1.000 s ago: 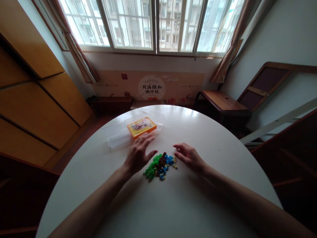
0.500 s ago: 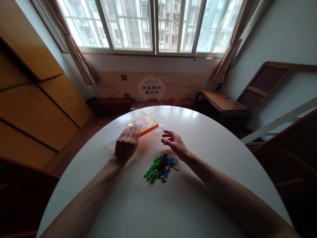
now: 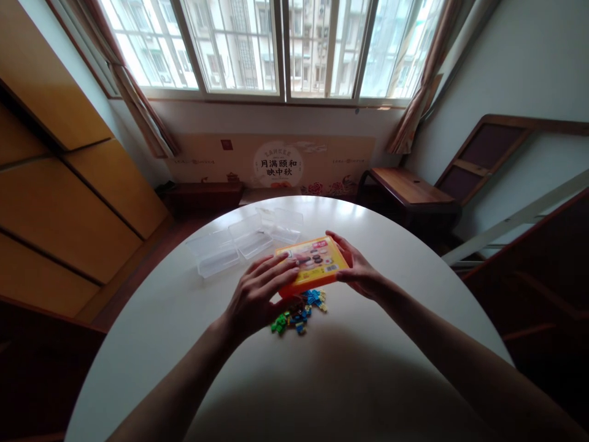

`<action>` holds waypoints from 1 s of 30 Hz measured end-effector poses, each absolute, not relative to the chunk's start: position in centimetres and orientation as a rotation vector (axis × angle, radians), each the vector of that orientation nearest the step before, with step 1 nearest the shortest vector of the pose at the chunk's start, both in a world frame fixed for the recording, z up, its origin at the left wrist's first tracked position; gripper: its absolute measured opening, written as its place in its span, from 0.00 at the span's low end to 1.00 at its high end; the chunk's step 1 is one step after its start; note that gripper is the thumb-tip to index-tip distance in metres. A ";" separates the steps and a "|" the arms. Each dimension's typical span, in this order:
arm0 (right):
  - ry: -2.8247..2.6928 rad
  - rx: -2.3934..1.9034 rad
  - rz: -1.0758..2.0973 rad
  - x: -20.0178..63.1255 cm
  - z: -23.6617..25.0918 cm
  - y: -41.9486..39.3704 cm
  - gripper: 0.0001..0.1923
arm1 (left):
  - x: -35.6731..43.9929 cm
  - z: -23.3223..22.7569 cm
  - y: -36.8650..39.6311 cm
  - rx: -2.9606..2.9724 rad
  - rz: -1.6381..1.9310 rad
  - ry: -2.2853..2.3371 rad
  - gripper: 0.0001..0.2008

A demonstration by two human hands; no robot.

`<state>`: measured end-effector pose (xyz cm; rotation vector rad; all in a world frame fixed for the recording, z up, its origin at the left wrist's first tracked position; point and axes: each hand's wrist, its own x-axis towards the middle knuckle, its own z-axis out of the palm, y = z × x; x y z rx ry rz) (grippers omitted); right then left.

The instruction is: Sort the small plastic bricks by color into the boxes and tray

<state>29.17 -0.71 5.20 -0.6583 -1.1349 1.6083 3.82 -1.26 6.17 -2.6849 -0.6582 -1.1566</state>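
An orange box [image 3: 317, 266] with a picture label hangs a little above the round white table [image 3: 193, 344], held from both ends. My left hand [image 3: 257, 296] grips its near left end with fingers across the top. At its right end, my right hand [image 3: 356, 267] grips the edge. Under the box lies a small pile of green, blue, brown and yellow toy bricks [image 3: 299, 310], partly hidden by it.
Clear plastic trays [image 3: 243, 242] lie open at the far side of the table. Beyond it stand a dark wooden bench [image 3: 409, 190], a low printed board under the window and wooden cabinets [image 3: 69, 184] on the left.
Both hands left the brick pile, reached to the trays, took the orange box off them and brought it back over the bricks.
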 end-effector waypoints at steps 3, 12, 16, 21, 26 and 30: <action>-1.155 -0.631 1.632 29.4 4.8 -1.5 0.52 | 3.8 6.5 -1.7 -2.915 -1.144 -0.889 0.37; -1.210 -0.584 1.660 29.2 3.7 -3.0 0.52 | 4.0 6.0 -2.2 -3.203 -1.814 -1.461 0.28; -1.272 -0.486 1.759 28.9 4.2 -3.8 0.49 | 4.7 5.4 -1.4 -2.644 -2.681 -1.933 0.34; -1.149 -0.467 1.943 27.3 4.9 -5.1 0.48 | 6.0 5.7 -1.0 -1.879 -3.128 -2.280 0.27; -0.986 -0.751 1.730 25.1 4.8 -5.0 0.20 | 6.4 5.9 -1.7 -2.376 -2.886 -2.264 0.27; -0.997 -0.907 1.520 26.8 3.9 -1.6 0.18 | 5.3 5.3 -1.2 -2.461 -2.715 -2.186 0.29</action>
